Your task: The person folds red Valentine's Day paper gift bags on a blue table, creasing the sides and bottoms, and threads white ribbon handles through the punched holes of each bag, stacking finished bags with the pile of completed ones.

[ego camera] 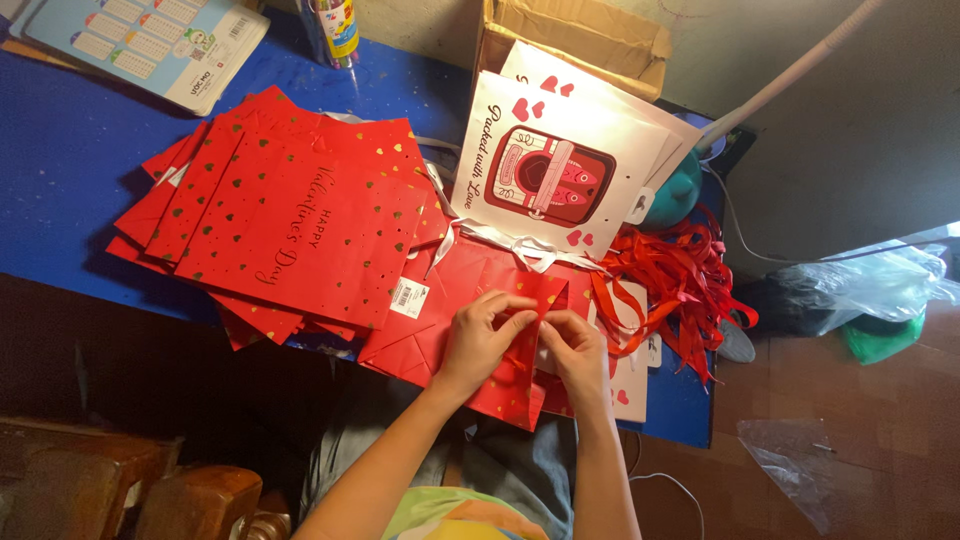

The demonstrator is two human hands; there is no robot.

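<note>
as the person leans over the blue table [60, 190], the fanned stack of red gift bags [290, 215] lies to the left of the red bag [470, 330] in hand, which overhangs the table's near edge. the left hand [480, 335] pinches the bag's folded top, and the right hand [575, 350] nips a red ribbon [545, 318] against it. the bag looks light, thin and easily creased, best held at the stiff folded rim. right of it sprawl loose red ribbons [680, 290], with white bags [560, 165] behind.
</note>
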